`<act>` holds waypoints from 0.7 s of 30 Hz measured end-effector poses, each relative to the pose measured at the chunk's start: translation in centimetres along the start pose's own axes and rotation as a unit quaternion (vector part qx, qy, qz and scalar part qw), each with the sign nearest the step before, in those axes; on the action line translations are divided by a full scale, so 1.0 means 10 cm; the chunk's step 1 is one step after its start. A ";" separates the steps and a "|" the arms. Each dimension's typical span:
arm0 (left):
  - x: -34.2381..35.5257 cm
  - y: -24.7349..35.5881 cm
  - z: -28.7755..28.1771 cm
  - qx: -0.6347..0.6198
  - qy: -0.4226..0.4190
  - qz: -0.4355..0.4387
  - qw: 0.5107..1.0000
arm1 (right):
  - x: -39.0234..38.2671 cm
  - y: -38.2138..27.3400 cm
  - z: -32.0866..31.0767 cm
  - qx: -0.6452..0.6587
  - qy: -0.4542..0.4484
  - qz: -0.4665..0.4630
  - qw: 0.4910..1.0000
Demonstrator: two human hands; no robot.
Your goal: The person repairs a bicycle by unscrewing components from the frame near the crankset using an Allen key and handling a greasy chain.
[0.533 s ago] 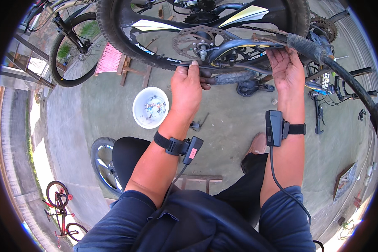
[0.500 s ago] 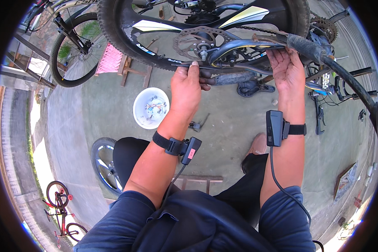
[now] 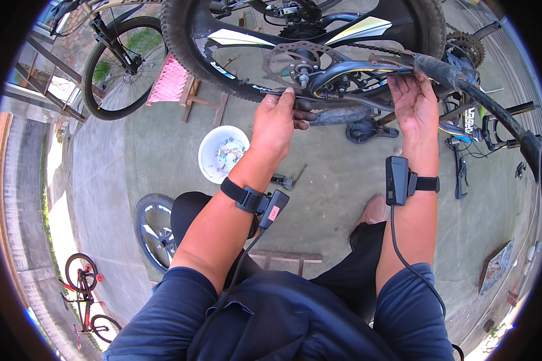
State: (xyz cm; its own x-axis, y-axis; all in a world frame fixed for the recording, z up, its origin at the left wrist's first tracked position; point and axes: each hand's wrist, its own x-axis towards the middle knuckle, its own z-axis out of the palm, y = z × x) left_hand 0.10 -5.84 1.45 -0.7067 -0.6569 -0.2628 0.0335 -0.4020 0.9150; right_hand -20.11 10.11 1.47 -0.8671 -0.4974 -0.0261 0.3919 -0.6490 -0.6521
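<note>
My left hand (image 3: 277, 120) pinches a thin black cable (image 3: 319, 98) between thumb and fingers. The cable runs along the underside of the bicycle frame (image 3: 328, 78), beside the rear wheel's brake disc (image 3: 278, 62). To the right, my right hand (image 3: 414, 105) reaches up with its palm showing. Its thumb and fingertips press in at the frame tube, near a worn black sleeve (image 3: 438, 69) on a dark bar; what they grip is hidden. Darkened, greasy fingers show on both hands. Above them is the large black-tyred wheel (image 3: 190, 66) with broad spokes.
A white bucket (image 3: 209, 169) with small parts stands below left. Near it lie a black saddle (image 3: 367, 131) and a dark tool (image 3: 283, 180). Another bicycle wheel (image 3: 94, 84), a pink-topped stool (image 3: 167, 84), a loose wheel (image 3: 143, 231) and a red bicycle (image 3: 85, 301) stand at left.
The view has shifted a little, so the wheel, bucket and stool appear farther right. Both hands keep nearly the same hold, the left slightly farther right in the picture.
</note>
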 end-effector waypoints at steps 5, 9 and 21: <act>0.06 -0.05 -0.08 -0.070 0.029 -0.051 0.996 | 0.00 -0.01 -0.01 0.009 0.009 0.005 1.000; 0.00 -0.13 -0.18 -0.038 0.044 -0.090 0.994 | -0.02 0.00 0.01 0.014 0.019 0.008 1.000; -0.31 0.07 -0.33 -0.043 -0.103 -0.130 0.985 | -0.25 -0.03 0.12 -0.078 0.007 0.073 0.994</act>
State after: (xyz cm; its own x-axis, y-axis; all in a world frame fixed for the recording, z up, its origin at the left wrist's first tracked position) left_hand 4.60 -6.18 1.90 -0.8276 -0.3853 -0.4082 -0.1132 -0.5977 0.7937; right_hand -17.73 10.88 2.65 -0.8086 -0.5716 -0.1394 0.4630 -0.4719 -0.7503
